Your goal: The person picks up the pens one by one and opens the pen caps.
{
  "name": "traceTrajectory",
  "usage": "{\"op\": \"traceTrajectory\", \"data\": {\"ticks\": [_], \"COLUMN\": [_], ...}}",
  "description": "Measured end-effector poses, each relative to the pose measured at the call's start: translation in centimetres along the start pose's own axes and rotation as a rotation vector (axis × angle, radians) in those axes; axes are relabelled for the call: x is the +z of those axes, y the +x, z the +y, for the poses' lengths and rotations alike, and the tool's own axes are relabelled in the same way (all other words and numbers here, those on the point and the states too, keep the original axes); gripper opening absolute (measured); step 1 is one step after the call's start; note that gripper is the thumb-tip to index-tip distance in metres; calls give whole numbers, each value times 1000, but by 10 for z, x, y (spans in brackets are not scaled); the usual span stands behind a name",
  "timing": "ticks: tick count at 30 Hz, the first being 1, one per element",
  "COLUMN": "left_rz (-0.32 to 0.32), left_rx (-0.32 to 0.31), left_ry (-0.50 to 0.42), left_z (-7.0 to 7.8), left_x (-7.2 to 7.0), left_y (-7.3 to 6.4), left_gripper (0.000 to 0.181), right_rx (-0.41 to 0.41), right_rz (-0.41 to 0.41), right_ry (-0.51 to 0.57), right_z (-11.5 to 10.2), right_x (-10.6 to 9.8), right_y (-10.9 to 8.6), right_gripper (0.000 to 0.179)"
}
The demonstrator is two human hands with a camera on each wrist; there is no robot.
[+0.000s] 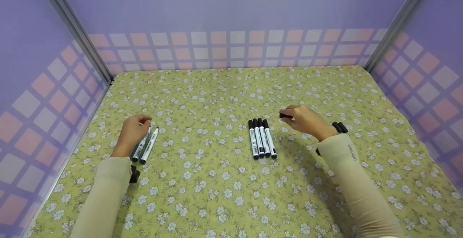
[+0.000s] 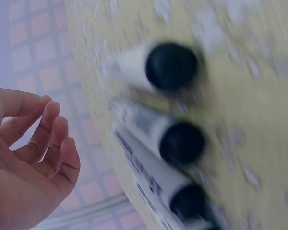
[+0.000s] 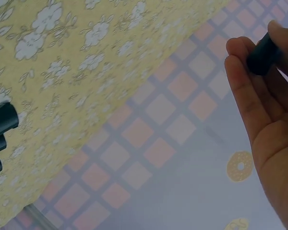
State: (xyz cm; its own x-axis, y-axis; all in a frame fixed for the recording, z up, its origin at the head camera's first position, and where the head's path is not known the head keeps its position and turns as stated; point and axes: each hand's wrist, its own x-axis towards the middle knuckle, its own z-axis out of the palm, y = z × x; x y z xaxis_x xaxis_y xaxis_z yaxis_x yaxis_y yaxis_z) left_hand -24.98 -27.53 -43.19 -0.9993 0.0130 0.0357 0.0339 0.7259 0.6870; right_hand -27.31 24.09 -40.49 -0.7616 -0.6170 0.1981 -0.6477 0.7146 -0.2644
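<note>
My right hand (image 1: 302, 120) pinches a small black marker cap (image 3: 264, 55) between thumb and fingertips, above the tablecloth. Left of it, several capped white markers (image 1: 262, 142) with black caps lie side by side in a row. My left hand (image 1: 134, 131) hovers over a group of white markers, its fingers loosely bent and nothing visible between them in the left wrist view. The outermost of these, an uncapped marker (image 1: 149, 145), has its tip pointing away from me. Others in that group are partly hidden by the hand; their black ends (image 2: 182, 143) show close up.
Loose black caps (image 1: 340, 127) lie by my right wrist, partly covered by it. A yellow flowered cloth (image 1: 202, 194) covers the table. Purple walls with pink and white checks (image 1: 217, 46) close off the back and both sides.
</note>
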Motion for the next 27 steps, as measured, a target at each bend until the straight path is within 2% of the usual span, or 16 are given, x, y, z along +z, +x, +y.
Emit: {"op": "traceTrajectory", "data": {"ticks": [4, 10, 18, 27], "left_rz": [-17, -89, -160, -213], "left_rx": [20, 21, 70, 134], "left_ry": [8, -6, -27, -28], "left_z": [12, 28, 47, 61], "left_x": [12, 34, 59, 81], "left_y": [5, 9, 7, 8], "left_gripper": [36, 36, 35, 34], "right_rx": [33, 63, 179, 240], "right_rz": [26, 101, 109, 137], "right_ry": [-8, -1, 32, 33], "right_z": [9, 24, 42, 57], "right_x": [-1, -2, -2, 2], "right_y": [-5, -14, -24, -37], "right_gripper": [28, 27, 29, 26]}}
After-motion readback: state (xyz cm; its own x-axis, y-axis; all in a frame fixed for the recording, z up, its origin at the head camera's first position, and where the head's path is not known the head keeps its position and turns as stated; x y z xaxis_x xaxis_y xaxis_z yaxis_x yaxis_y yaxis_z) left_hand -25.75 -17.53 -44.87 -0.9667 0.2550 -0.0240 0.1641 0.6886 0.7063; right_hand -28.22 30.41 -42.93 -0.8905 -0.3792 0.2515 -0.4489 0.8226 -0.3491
